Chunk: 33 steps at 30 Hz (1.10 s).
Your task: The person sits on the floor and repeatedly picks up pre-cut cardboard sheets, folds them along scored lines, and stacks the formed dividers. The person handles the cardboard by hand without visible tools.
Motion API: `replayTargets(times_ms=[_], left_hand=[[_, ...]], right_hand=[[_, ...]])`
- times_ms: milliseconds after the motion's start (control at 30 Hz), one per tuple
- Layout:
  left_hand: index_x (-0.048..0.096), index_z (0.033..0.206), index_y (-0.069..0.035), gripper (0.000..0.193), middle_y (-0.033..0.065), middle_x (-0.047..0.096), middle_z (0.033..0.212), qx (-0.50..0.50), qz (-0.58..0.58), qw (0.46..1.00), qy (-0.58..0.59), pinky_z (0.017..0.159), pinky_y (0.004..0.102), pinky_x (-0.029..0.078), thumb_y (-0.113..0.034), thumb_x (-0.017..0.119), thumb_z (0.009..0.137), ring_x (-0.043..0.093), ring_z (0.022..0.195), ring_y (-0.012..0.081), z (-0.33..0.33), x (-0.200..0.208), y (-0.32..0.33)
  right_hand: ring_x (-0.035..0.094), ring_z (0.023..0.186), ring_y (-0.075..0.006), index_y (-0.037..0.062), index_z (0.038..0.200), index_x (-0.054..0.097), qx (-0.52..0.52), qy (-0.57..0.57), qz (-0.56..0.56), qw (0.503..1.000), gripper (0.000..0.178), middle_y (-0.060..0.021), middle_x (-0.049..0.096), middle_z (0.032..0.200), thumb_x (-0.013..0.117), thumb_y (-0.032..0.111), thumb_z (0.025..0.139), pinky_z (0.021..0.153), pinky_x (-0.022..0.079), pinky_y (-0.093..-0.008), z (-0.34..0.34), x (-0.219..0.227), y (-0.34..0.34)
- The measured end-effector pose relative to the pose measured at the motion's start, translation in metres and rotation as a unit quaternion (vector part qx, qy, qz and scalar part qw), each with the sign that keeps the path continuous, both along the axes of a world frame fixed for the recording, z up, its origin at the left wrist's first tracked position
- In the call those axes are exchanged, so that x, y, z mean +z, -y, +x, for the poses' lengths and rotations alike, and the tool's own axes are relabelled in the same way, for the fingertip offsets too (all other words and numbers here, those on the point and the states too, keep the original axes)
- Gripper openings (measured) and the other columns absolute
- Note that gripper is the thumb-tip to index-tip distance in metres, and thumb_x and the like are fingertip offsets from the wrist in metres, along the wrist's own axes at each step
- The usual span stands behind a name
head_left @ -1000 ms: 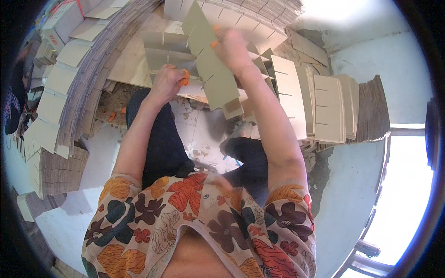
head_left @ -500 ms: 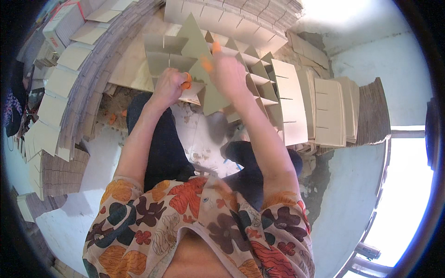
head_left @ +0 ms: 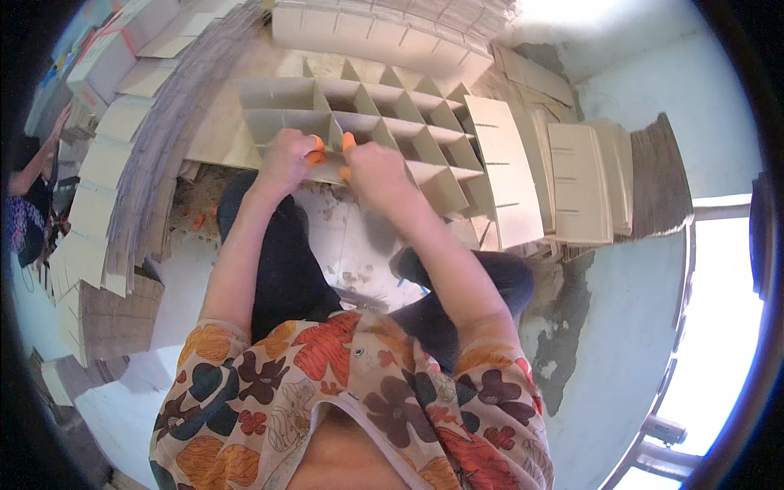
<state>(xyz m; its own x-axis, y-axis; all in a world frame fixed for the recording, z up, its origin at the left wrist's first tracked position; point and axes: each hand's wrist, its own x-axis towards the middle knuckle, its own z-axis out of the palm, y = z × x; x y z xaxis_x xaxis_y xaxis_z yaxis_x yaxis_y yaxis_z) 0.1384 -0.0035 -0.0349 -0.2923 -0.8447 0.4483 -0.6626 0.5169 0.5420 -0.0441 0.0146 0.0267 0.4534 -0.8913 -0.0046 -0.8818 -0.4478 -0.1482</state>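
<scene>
A grid of interlocked cardboard dividers (head_left: pixel 400 104) lies before me, its slotted strips standing on edge and crossing to form open cells. Orange finger covers show on both my hands. My left hand (head_left: pixel 286 166) is closed on the near long strip, toward the grid's left part. Just right of it, my right hand (head_left: pixel 378 176) pinches a cross strip (head_left: pixel 336 131) where it meets that near strip. My right fingers partly hide the joint. Both hands are close together at the grid's near edge.
Slotted cardboard sheets (head_left: pixel 506 171) lean at the grid's right, with more stacks (head_left: pixel 578 181) beyond. A long curved row of sheets (head_left: pixel 114 151) runs along the left, and another stack (head_left: pixel 380 39) stands at the back. At far left, another person's arm (head_left: pixel 51 139) shows.
The large cross strip that stood tall and slanted over the grid has gone down among the other strips. My right hand moved down and toward me; my left hand shifted slightly left.
</scene>
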Motion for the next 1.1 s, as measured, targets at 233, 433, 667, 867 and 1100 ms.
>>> replayTargets(times_ms=[233,433,667,867,1100], left_hand=[[0.065,0.079,-0.005,0.015,0.0105,0.062,0.074,0.019,0.02,1.0,0.0,0.07,0.038,0.045,-0.009,0.072,0.067,0.058,0.074,0.0292,-0.001,0.014,-0.009],[0.065,0.079,-0.004,0.013,0.0097,0.064,0.078,0.012,0.019,1.0,0.006,0.07,0.0371,0.046,-0.006,0.072,0.068,0.059,0.078,0.0282,-0.003,0.012,-0.006],[0.065,0.079,-0.005,0.012,0.0096,0.065,0.08,0.015,0.017,1.0,0.02,0.07,0.036,0.046,-0.005,0.072,0.068,0.06,0.079,0.0273,-0.001,0.012,-0.006],[0.064,0.078,-0.004,0.012,0.0088,0.065,0.079,0.011,0.012,1.0,0.014,0.07,0.0358,0.047,-0.005,0.071,0.069,0.06,0.077,0.0269,0.0,0.008,-0.006],[0.065,0.086,-0.005,0.021,0.0095,0.066,0.082,0.006,0.045,0.999,0.025,0.072,0.0364,0.046,-0.01,0.074,0.068,0.06,0.08,0.027,-0.001,0.012,-0.004]], right_hand=[[0.054,0.096,-0.0308,0.0064,0.116,0.054,-0.204,0.081,-0.279,0.935,0.042,-0.0149,0.057,0.099,0.066,0.015,0.077,0.076,0.047,-0.0404,-0.145,0.024,0.013],[0.059,0.103,-0.0351,0.0001,0.127,0.045,-0.391,0.059,-0.002,0.919,0.08,-0.0223,0.062,0.107,0.076,0.046,0.069,0.085,0.047,-0.0453,-0.295,0.01,0.01],[0.064,0.072,-0.0173,-0.0068,0.099,0.064,-0.44,0.282,0.018,0.852,0.049,-0.0138,0.067,0.084,0.081,0.026,0.068,0.064,0.052,-0.0306,-0.338,0.0,0.01],[0.057,0.06,-0.0123,-0.0036,0.085,0.067,-0.449,0.435,0.045,0.779,0.028,-0.005,0.063,0.073,0.075,0.021,0.075,0.054,0.048,-0.0282,-0.344,0.021,0.003],[0.056,0.067,-0.011,-0.0044,0.091,0.069,-0.399,0.517,0.021,0.757,0.029,-0.0055,0.064,0.079,0.073,0.021,0.077,0.06,0.047,-0.029,-0.341,0.009,0.012]])
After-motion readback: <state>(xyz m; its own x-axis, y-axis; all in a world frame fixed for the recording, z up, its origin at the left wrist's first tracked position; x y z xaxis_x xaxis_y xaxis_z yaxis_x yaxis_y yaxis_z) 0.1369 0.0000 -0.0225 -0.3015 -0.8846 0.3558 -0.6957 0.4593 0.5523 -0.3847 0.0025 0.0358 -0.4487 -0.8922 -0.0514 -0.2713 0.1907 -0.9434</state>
